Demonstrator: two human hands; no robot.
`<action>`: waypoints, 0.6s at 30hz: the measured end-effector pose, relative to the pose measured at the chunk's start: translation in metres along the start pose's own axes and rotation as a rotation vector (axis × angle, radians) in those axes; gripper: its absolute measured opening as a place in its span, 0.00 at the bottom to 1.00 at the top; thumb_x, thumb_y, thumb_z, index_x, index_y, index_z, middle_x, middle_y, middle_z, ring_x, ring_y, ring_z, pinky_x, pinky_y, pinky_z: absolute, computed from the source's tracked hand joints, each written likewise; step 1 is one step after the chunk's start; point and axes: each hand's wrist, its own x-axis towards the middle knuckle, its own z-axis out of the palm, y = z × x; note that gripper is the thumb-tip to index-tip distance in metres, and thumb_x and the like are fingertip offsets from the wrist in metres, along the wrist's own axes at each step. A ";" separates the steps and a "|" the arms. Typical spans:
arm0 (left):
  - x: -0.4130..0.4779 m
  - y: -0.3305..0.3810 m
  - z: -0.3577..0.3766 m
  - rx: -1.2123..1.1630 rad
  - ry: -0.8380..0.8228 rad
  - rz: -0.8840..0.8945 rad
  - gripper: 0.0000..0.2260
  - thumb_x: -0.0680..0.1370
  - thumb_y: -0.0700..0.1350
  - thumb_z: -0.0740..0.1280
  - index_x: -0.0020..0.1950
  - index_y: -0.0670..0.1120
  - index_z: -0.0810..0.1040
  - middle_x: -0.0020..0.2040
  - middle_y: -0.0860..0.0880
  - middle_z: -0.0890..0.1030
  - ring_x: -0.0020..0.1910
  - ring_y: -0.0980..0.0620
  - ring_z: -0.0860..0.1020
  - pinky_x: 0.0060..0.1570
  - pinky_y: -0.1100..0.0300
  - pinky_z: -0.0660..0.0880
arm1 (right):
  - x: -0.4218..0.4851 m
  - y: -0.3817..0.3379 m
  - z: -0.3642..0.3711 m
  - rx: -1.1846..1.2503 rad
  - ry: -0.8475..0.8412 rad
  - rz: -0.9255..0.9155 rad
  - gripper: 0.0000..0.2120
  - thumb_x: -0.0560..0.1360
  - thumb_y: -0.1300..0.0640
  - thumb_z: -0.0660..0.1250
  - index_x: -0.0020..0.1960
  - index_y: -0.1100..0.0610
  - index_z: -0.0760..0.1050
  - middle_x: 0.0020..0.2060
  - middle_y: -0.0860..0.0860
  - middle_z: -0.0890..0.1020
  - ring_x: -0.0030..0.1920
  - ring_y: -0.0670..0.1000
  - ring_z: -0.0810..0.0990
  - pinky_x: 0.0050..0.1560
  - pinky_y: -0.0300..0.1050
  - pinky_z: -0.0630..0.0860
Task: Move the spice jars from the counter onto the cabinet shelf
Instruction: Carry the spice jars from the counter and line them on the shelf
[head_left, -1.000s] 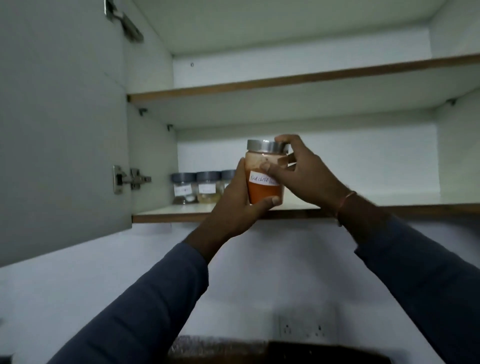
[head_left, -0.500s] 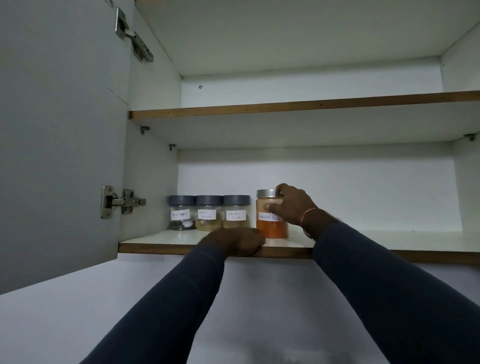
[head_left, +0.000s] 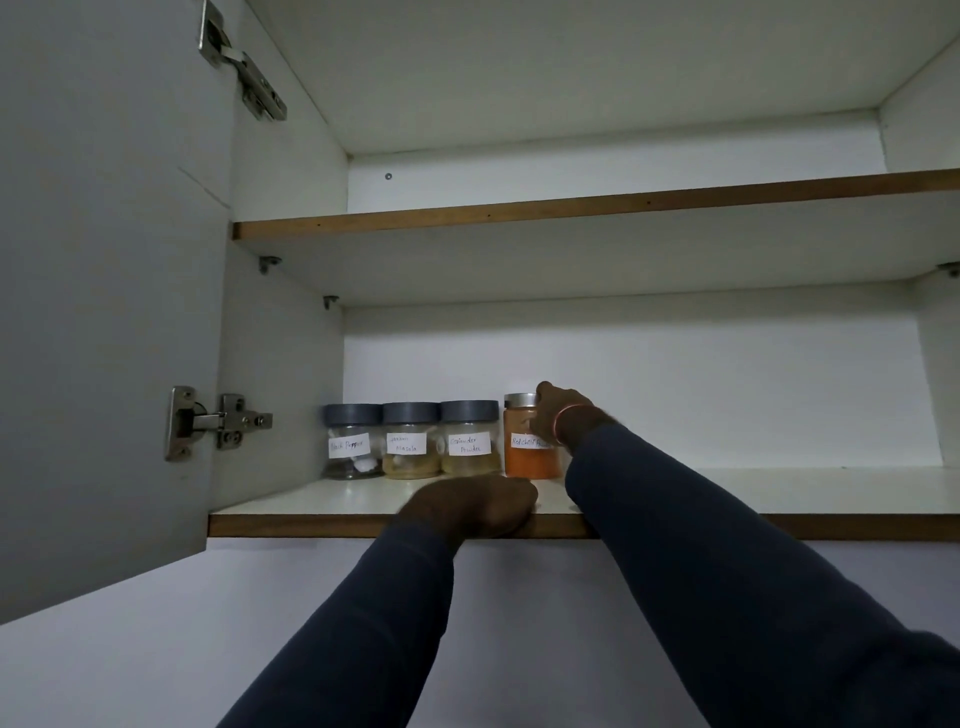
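Chilli jar (head_left: 529, 451) in R hand (head_left: 562, 415)

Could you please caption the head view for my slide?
Right hand sets the red chilli jar beside three labelled jars on the lower shelf.

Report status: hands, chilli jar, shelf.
Right hand wrapped on red chilli jar, standing upright on lower shelf, fourth in row. Left hand resting on shelf edge. Nothing blocking.

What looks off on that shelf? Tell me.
Nothing stands out. Four jars stand upright in a row on the lower shelf; the orange jar just has a silver lid, the others dark ones. No spills.
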 end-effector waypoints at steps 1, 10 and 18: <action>-0.001 0.002 0.000 0.015 -0.008 0.012 0.20 0.84 0.48 0.48 0.75 0.43 0.62 0.75 0.42 0.64 0.73 0.46 0.64 0.71 0.53 0.59 | 0.000 0.001 0.001 0.001 0.010 -0.001 0.22 0.75 0.51 0.67 0.66 0.56 0.67 0.60 0.57 0.78 0.59 0.60 0.78 0.61 0.56 0.75; -0.006 0.002 0.000 0.022 0.017 -0.005 0.19 0.84 0.45 0.47 0.73 0.39 0.63 0.77 0.40 0.58 0.75 0.43 0.59 0.73 0.51 0.56 | 0.010 0.007 0.014 0.022 0.069 -0.062 0.23 0.75 0.49 0.68 0.65 0.55 0.68 0.58 0.56 0.80 0.55 0.58 0.80 0.56 0.52 0.77; -0.004 0.003 0.000 -0.007 0.008 -0.033 0.18 0.84 0.43 0.48 0.72 0.38 0.64 0.76 0.39 0.60 0.74 0.43 0.62 0.72 0.52 0.58 | 0.001 -0.003 0.015 0.099 -0.072 -0.001 0.42 0.79 0.50 0.64 0.79 0.55 0.38 0.66 0.61 0.74 0.62 0.60 0.76 0.57 0.52 0.73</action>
